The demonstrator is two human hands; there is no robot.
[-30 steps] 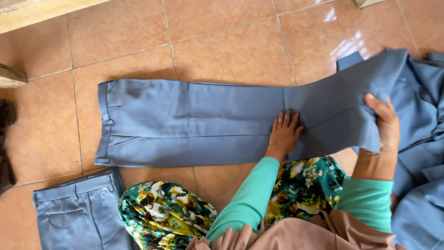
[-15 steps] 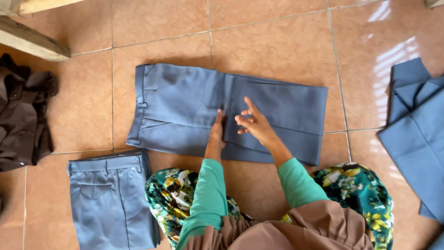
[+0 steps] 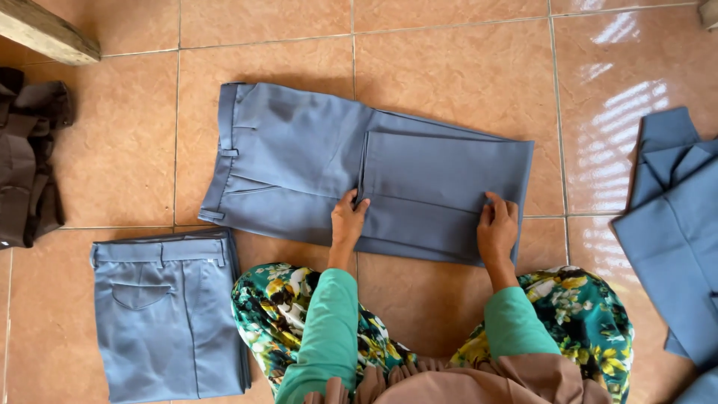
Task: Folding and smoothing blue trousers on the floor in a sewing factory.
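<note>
One head-worn camera looks almost straight down, fairly near, at the tiled floor [image 3: 449,67] before the person's knees.

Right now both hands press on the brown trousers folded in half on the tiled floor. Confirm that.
Not quite: the head view shows the left hand and right hand pressing on blue-grey trousers, folded in half on the tiled floor. The brown garment lies untouched at the left edge.
</note>
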